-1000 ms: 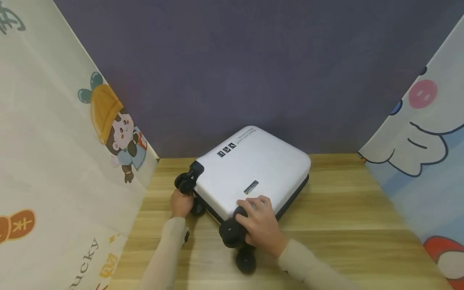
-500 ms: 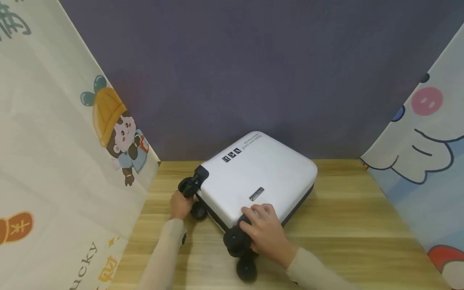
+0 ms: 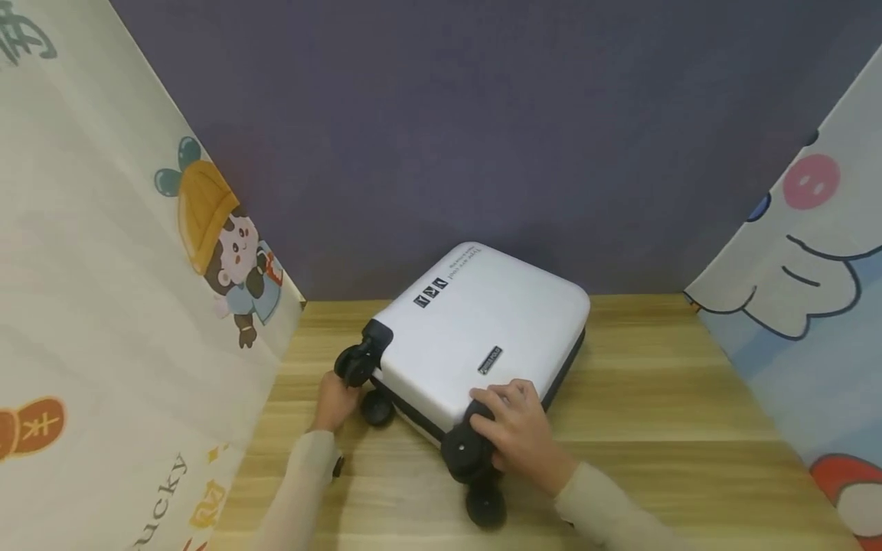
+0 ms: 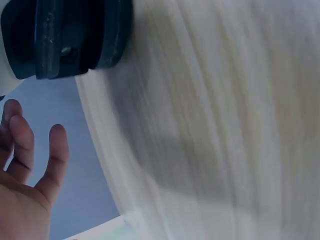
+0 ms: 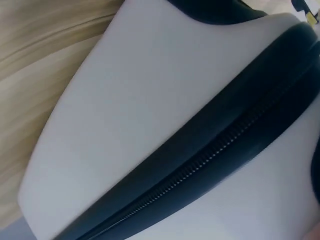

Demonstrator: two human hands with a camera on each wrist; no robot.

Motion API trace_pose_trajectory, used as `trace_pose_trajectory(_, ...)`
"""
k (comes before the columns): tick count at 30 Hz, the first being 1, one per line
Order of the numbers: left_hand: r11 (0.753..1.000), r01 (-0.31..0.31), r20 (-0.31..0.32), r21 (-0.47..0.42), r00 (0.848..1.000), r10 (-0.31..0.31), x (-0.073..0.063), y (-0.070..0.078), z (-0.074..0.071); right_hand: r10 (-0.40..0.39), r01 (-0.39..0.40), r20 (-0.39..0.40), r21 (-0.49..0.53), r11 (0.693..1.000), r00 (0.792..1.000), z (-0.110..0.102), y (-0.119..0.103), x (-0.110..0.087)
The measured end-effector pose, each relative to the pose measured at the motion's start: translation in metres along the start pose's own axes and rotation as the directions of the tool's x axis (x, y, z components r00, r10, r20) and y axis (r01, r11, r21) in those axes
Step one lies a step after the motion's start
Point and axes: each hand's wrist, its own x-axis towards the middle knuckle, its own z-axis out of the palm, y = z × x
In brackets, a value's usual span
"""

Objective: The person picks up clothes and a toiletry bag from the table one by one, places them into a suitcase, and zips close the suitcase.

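Observation:
A small white hard-shell suitcase [image 3: 475, 321] lies flat and slanted on the wooden surface, its black wheels toward me. My right hand [image 3: 521, 436] grips its near corner, fingers curled over the black corner guard beside a wheel [image 3: 465, 453]. At the left corner, my left hand [image 3: 335, 402] is just below the upper wheel [image 3: 355, 366], which partly hides its fingertips. The left wrist view shows that hand's fingers [image 4: 58, 150] loosely spread, apart from the black wheel [image 4: 50, 40]. In the right wrist view, the suitcase's black zipper band [image 5: 200, 155] runs along its white side.
A dark grey wall panel [image 3: 441, 138] rises behind the suitcase. Printed curtains stand at the left [image 3: 103, 229] and right [image 3: 820, 291]. Wood-grain surface [image 3: 654, 405] stretches to the suitcase's right. A lower wheel [image 3: 485, 505] sticks out toward me.
The suitcase has turned slightly, its near corner shifting right along with my right hand while its far end swings left. My left hand has drawn back a little from the left wheel.

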Motion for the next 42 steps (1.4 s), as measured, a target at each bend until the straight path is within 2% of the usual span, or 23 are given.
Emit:
trace_pose_trajectory(3,0.998,-0.063,-0.04,-0.022,0.997,0.062,-0.005,0.001,0.004,-0.005,0.005,-0.002,0.025,1.0,1.0,-0.003,0.004,-0.006)
trace_pose_trajectory(7,0.992,-0.122,-0.059,0.037,0.99,0.124,-0.011,0.002,0.005,-0.011,0.012,-0.013,0.042,0.999,1.0,-0.007,0.007,-0.014)
trace_pose_trajectory(10,0.993,-0.102,-0.031,0.053,0.994,0.104,-0.016,0.007,0.002,-0.014,0.015,-0.025,0.042,0.999,1.0,-0.008,0.008,-0.018)
trace_pose_trajectory(12,0.997,-0.069,-0.008,0.04,0.998,0.069,-0.02,0.011,0.0,-0.017,0.018,-0.03,0.045,0.999,0.999,-0.009,0.01,-0.021)
trace_pose_trajectory(15,0.999,-0.05,0.009,0.018,0.999,0.05,-0.026,0.016,-0.002,-0.025,0.027,-0.018,0.087,0.996,1.0,-0.014,0.015,-0.026)
trace_pose_trajectory(17,0.997,-0.071,0.005,0.01,0.997,0.071,-0.031,0.018,0.0,-0.025,0.022,0.02,0.155,0.988,0.999,-0.022,0.021,-0.03)
trace_pose_trajectory(20,0.994,-0.11,-0.003,-0.002,0.994,0.11,-0.036,0.022,0.003,-0.02,-0.014,0.13,0.255,0.967,0.991,-0.04,0.03,-0.033)
trace_pose_trajectory(24,0.991,-0.129,0.036,-0.038,0.991,0.13,-0.044,0.029,0.005,-0.002,-0.093,0.282,0.323,0.942,0.959,-0.068,0.042,-0.031)
trace_pose_trajectory(27,0.994,-0.088,0.128,-0.072,0.987,0.096,-0.049,0.036,0.003,0.051,-0.183,0.366,0.336,0.924,0.929,-0.089,0.048,-0.026)
trace_pose_trajectory(29,0.995,-0.055,0.198,-0.081,0.978,0.07,-0.05,0.041,0.0,0.134,-0.284,0.42,0.318,0.904,0.897,-0.103,0.049,-0.02)
trace_pose_trajectory(32,0.997,-0.026,0.263,-0.075,0.964,0.045,-0.052,0.046,-0.005,0.266,-0.398,0.471,0.204,0.895,0.841,-0.115,0.039,0.001)
trace_pose_trajectory(34,0.999,-0.039,0.27,-0.031,0.962,0.045,-0.053,0.045,-0.005,0.324,-0.435,0.486,0.131,0.891,0.812,-0.117,0.024,0.019)
trace_pose_trajectory(35,0.999,-0.048,0.268,-0.009,0.962,0.048,-0.054,0.044,-0.005,0.333,-0.434,0.489,0.106,0.895,0.806,-0.115,0.015,0.028)
trace_pose_trajectory(37,0.998,-0.06,0.25,0.031,0.967,0.05,-0.056,0.041,-0.004,0.328,-0.431,0.51,0.095,0.897,0.795,-0.109,-0.006,0.046)
trace_pose_trajectory(40,0.993,-0.101,0.196,0.056,0.977,0.088,-0.059,0.036,0.0,0.29,-0.424,0.565,0.118,0.898,0.773,-0.093,-0.034,0.071)
trace_pose_trajectory(42,0.991,-0.121,0.16,0.053,0.981,0.112,-0.06,0.034,0.001,0.278,-0.418,0.609,0.097,0.903,0.743,-0.082,-0.044,0.084)
